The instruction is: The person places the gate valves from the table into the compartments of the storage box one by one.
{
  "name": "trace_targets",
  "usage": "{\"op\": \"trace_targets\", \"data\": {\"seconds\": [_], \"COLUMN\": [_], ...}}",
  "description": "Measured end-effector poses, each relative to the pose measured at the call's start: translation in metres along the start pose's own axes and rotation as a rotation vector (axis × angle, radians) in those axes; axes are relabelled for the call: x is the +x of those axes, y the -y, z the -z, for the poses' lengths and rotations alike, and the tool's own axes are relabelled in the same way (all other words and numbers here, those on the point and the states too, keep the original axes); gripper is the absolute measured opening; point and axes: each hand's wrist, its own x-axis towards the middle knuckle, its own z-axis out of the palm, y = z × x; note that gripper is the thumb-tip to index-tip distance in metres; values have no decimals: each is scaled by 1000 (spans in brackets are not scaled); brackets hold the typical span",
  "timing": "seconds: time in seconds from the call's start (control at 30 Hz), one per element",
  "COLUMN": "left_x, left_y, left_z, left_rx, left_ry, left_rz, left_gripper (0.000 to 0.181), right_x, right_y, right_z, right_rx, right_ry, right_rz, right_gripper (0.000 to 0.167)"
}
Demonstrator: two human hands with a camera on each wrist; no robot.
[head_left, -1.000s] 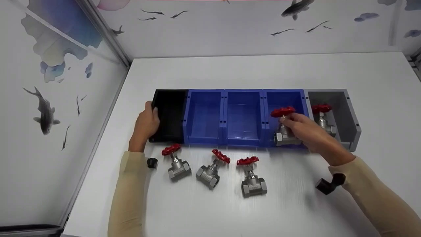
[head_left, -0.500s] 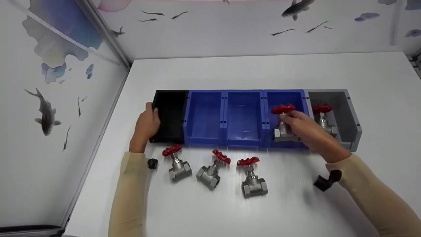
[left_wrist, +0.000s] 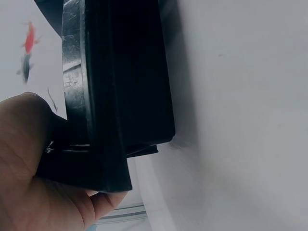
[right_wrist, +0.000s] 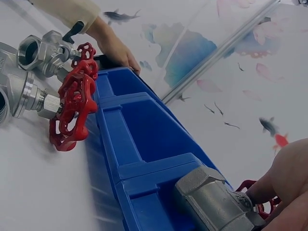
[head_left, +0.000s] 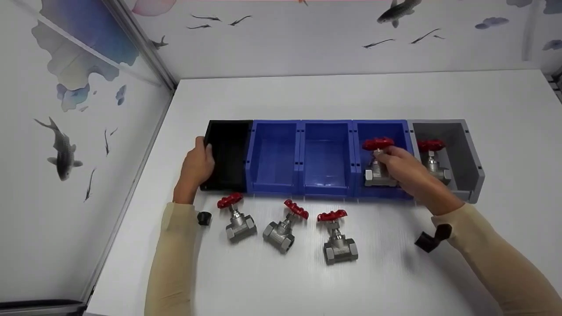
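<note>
My left hand [head_left: 197,164] grips the left wall of the black bin [head_left: 227,153], thumb over its rim; the left wrist view shows the fingers [left_wrist: 108,202] around the bin's corner. My right hand [head_left: 408,171] pinches a steel gate valve [head_left: 378,176] by the neck just under its red handwheel [head_left: 378,143]. That valve is upright within the rightmost blue bin [head_left: 381,128]; whether it touches the floor, I cannot tell. In the right wrist view its hexagonal body [right_wrist: 211,199] overlaps the bin's front. Another valve [head_left: 434,169] sits in the grey bin [head_left: 467,160], partly behind my right hand.
Two more blue bins [head_left: 275,151] stand between the black bin and the right-hand one, all joined in a row. Before them on the white table [head_left: 263,285] lie three similar valves: a left one [head_left: 240,224], a middle one [head_left: 281,232] and a right one [head_left: 340,248].
My right hand has moved slightly back and left, carrying the valve farther into the rightmost blue bin. The left hand keeps its grip on the black bin.
</note>
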Motion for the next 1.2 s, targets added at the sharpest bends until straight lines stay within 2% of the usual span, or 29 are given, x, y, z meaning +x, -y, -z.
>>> {"op": "trace_targets", "data": {"seconds": [0.4,0.8,1.0,1.2], "left_x": [2,3,3,3], "left_y": [2,0,2,1], "left_z": [-1,-3,-3,-3], "left_rx": [-1,14,20,0], "left_ry": [7,9,3,6], "left_rz": [15,3,4,13], "left_gripper": [42,41,41,42], "right_x": [10,16,19,21], "right_y": [-1,-6,-8,-9], "right_z": [-4,-6,-8,-9], "right_rx": [9,17,-12,-26], "right_ry": [-22,-22,-30,-31], "right_rz": [-22,-19,-37,-40], "right_gripper": [39,29,36,34]}}
